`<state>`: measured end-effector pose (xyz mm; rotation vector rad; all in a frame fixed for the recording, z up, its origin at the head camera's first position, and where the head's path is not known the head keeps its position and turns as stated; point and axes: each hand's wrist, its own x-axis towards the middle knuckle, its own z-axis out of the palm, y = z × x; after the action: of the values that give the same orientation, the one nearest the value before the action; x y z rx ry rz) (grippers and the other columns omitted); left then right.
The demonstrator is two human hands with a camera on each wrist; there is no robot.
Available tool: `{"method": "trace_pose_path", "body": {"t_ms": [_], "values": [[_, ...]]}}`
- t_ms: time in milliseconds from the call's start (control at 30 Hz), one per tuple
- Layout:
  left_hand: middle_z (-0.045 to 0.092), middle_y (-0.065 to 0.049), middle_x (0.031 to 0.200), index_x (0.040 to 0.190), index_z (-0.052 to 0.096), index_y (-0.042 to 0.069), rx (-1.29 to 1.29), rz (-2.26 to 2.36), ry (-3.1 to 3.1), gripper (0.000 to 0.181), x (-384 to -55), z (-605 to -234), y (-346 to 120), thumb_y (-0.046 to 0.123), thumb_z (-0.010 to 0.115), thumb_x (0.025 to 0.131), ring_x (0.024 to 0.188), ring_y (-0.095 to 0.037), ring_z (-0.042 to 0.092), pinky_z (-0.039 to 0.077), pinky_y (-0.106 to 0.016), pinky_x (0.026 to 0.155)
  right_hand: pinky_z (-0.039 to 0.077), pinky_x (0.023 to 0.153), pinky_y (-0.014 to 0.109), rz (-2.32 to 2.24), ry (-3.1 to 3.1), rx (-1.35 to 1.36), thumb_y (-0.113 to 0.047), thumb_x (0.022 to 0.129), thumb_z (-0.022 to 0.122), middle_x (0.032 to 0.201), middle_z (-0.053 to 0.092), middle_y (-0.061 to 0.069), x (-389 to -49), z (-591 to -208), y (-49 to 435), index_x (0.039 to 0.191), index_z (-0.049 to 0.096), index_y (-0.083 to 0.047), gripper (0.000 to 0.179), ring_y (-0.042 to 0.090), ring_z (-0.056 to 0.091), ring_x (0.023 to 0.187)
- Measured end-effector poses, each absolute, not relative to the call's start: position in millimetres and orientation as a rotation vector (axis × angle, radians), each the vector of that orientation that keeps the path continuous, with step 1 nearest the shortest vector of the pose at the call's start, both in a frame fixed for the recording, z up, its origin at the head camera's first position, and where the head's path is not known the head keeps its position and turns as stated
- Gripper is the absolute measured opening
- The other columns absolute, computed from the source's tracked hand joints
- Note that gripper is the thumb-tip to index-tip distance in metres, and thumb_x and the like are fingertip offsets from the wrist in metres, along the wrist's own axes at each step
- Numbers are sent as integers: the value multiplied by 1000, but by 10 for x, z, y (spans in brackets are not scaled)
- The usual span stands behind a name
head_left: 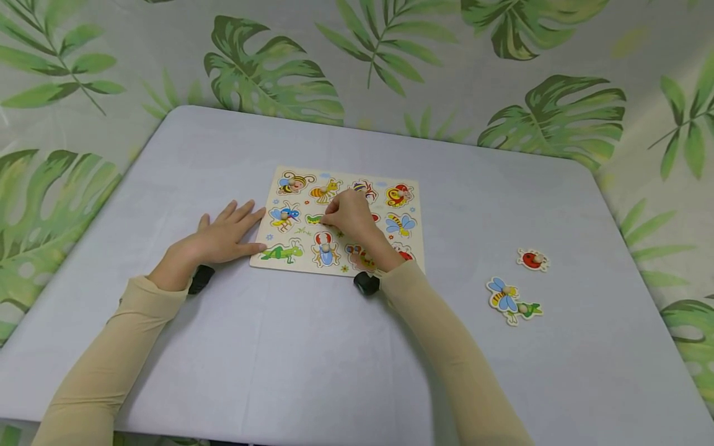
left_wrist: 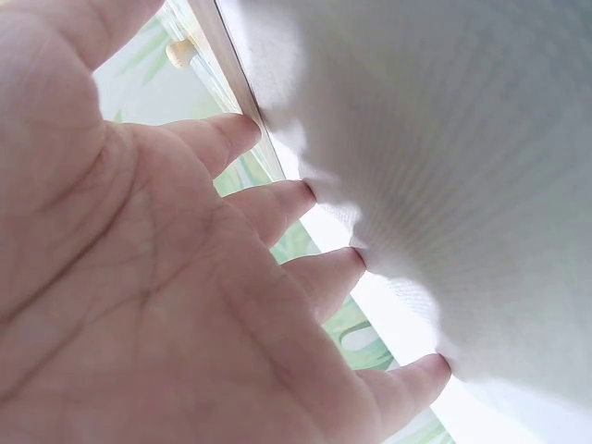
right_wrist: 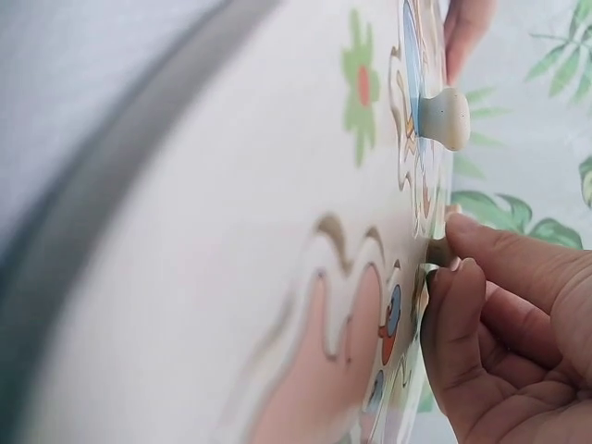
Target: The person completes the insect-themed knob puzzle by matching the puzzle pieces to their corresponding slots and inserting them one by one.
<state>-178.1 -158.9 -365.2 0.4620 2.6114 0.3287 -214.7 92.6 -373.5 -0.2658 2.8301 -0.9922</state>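
A wooden peg puzzle board (head_left: 307,265) with insect pictures lies flat on the table. My right hand (head_left: 352,218) is over its middle and pinches the knob of a small green caterpillar piece (head_left: 313,219). In the right wrist view, thumb and forefinger meet on that knob (right_wrist: 438,252), close against the board. My left hand (head_left: 223,238) rests with spread fingers at the board's left edge, its thumb and forefinger tips touching it. Straight fingers (left_wrist: 324,277) also show in the left wrist view. The right hand and forearm hide part of the board.
To the right of the board lie a loose ladybird piece (head_left: 533,260), a bee piece (head_left: 502,295) and a green piece (head_left: 528,310) partly under the bee. A white cloth covers the table (head_left: 312,347). A leaf-patterned curtain (head_left: 390,74) hangs behind.
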Motion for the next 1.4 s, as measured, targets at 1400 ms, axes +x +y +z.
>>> {"method": "trace_pose_path", "body": {"t_ms": [1400], "values": [[2, -17, 159, 152, 12, 16, 467, 365, 2609, 77, -1754, -3618, -1566, 49, 49, 93, 144, -46, -5, -1, -78, 101, 50, 62, 17, -1372, 2781, -120, -16, 81, 73, 94, 73, 14, -2065, -3575, 1526, 101, 72, -2, 24, 26, 70, 77]]}}
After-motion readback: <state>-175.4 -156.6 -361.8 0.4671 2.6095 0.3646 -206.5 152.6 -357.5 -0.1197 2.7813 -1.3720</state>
